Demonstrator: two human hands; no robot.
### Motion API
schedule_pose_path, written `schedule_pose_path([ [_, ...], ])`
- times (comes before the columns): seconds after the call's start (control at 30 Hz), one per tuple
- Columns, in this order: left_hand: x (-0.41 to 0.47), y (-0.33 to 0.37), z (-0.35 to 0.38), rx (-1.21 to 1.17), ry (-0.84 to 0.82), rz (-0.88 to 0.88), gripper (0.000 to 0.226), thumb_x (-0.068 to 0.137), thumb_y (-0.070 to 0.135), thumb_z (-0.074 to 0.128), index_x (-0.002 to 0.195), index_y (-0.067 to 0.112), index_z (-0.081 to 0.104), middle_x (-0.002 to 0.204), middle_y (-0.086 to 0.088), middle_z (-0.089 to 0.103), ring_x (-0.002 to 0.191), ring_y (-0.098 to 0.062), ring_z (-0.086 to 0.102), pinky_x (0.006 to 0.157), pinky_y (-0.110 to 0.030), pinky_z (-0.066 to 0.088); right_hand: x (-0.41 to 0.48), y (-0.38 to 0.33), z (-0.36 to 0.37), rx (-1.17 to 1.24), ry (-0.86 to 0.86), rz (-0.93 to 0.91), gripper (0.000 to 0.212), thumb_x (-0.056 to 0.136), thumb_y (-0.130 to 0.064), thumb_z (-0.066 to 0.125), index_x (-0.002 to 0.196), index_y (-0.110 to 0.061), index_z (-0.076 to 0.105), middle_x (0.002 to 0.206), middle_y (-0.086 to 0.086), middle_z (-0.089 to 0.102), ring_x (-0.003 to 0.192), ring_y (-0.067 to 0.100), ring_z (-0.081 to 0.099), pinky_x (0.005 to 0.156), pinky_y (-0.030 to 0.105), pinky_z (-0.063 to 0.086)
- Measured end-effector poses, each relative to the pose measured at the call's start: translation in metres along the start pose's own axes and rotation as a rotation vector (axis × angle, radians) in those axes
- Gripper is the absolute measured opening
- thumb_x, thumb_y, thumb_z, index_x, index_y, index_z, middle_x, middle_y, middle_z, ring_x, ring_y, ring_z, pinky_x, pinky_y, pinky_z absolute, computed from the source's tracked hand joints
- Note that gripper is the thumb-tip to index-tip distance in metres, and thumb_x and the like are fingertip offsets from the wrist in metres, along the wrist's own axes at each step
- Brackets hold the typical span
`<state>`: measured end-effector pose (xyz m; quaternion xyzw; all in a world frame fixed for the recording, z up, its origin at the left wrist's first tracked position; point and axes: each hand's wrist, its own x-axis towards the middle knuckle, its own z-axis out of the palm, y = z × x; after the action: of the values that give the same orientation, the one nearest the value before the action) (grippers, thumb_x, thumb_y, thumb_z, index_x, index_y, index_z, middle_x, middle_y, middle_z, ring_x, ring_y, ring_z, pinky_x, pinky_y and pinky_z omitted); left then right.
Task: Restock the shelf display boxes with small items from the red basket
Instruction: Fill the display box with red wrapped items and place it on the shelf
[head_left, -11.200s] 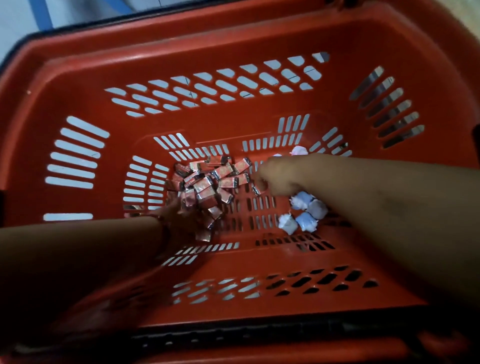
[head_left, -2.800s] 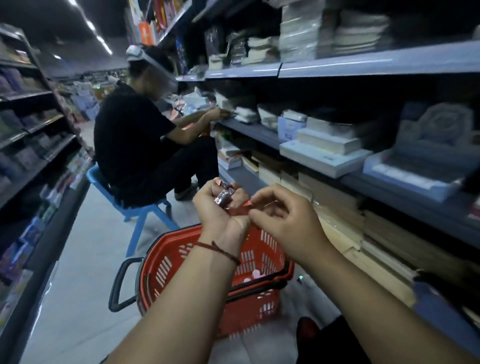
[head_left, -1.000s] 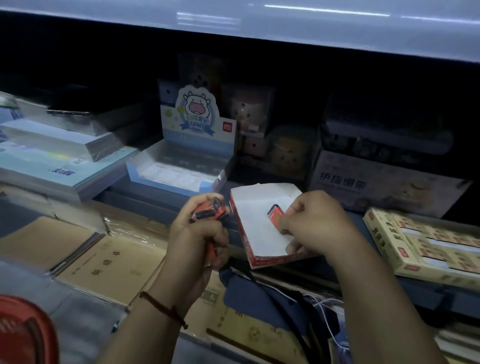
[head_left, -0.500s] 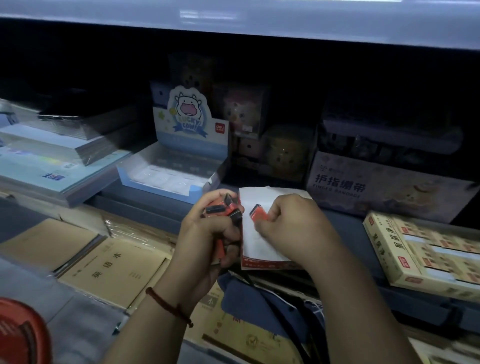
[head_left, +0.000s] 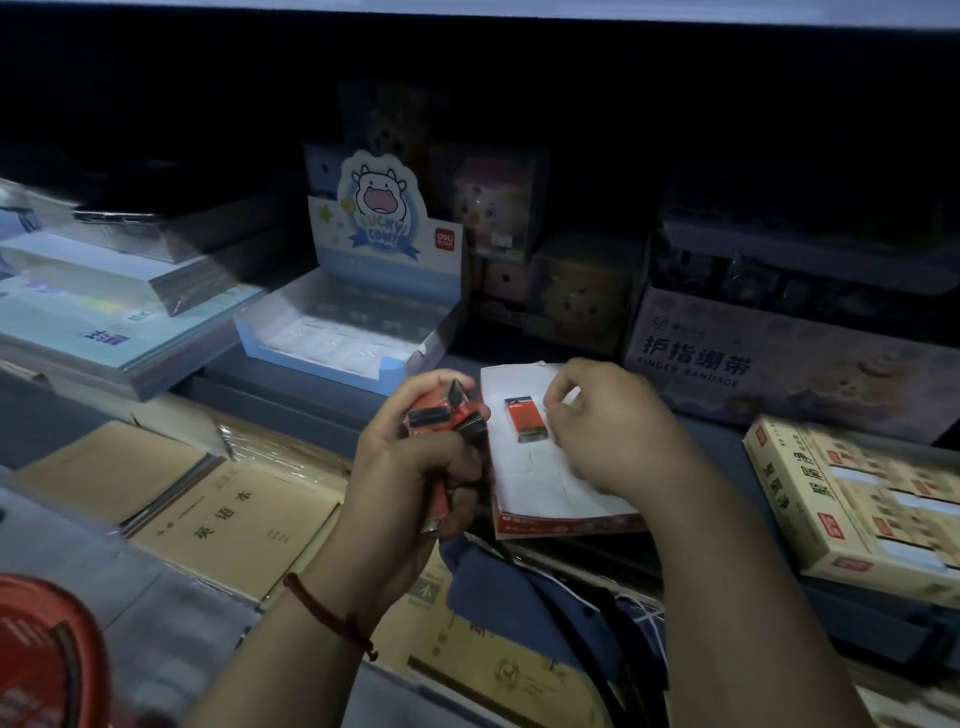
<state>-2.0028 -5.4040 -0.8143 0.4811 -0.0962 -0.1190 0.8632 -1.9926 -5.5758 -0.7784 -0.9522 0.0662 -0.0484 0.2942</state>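
A: Nearest, lower left?
B: Basket (head_left: 47, 649): red rim only, at the frame's corner.
A: Left hand?
B: Left hand (head_left: 415, 467): fingers curled tight round a bundle of small red-and-black items (head_left: 441, 418), just left of the box (head_left: 540, 493).
A: Right hand?
B: Right hand (head_left: 613, 431): over the box, fingers bent beside a single item (head_left: 524, 418). Whether they pinch it, cannot tell.
A: Box?
B: Red-edged, white inside, on the shelf (head_left: 301, 415) edge. The single item lies flat in it.
A: Behind?
B: Cow box (head_left: 332, 358), blue, left rear. Bandage box (head_left: 779, 374), right rear.
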Motion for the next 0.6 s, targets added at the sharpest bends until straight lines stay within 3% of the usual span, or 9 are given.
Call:
schedule_pose_path([
  [0.1,0.001,0.000,-0.001,-0.021,0.020,-0.003,0.054,0.054,-0.011,0.052,0.097,0.017,0.067,0.096,-0.015,0.050,0.057,-0.021,0.029,0.036,-0.018,0.030,-0.004,0.004,-0.007,0.194,-0.081,0.002,0.008,0.094,-0.019,0.062,0.089,-0.023,0.066,0.082,0.004,0.068,0.057,0.021,0.067,0.052,0.037,0.056],
  [0.2,0.000,-0.001,0.001,-0.031,0.042,-0.005,0.054,0.055,-0.012,0.052,0.098,0.017,0.067,0.095,-0.015,0.051,0.058,-0.022,0.030,0.036,-0.018,0.029,-0.006,0.007,-0.006,0.134,-0.103,-0.010,0.008,0.084,-0.015,0.075,0.088,-0.021,0.071,0.080,-0.001,0.069,0.065,0.016,0.067,0.066,0.035,0.060],
  [0.27,-0.001,0.002,0.002,0.053,0.072,-0.005,0.051,0.059,-0.016,0.051,0.097,0.015,0.068,0.089,-0.017,0.052,0.055,-0.020,0.033,0.038,-0.020,0.030,-0.007,0.004,-0.003,0.092,-0.094,0.021,0.007,0.082,-0.018,0.078,0.079,-0.017,0.073,0.073,-0.002,0.071,0.067,0.017,0.067,0.067,0.033,0.059],
  [0.4,-0.001,0.012,-0.001,0.334,0.138,0.005,0.049,0.068,-0.021,0.047,0.100,0.010,0.069,0.075,-0.021,0.054,0.041,-0.022,0.039,0.039,-0.022,0.033,-0.006,-0.009,0.003,0.004,-0.080,0.042,0.017,0.083,-0.032,0.076,0.072,-0.020,0.071,0.074,-0.002,0.072,0.071,0.022,0.072,0.071,0.035,0.062],
  [0.6,0.002,0.016,-0.011,0.288,0.092,-0.043,0.048,0.072,-0.020,0.044,0.104,0.007,0.067,0.078,-0.020,0.054,0.046,-0.021,0.037,0.039,-0.023,0.034,-0.001,-0.015,0.010,-0.061,-0.059,0.046,0.018,0.087,-0.037,0.069,0.079,-0.023,0.064,0.076,-0.002,0.070,0.069,0.023,0.070,0.073,0.038,0.061],
])
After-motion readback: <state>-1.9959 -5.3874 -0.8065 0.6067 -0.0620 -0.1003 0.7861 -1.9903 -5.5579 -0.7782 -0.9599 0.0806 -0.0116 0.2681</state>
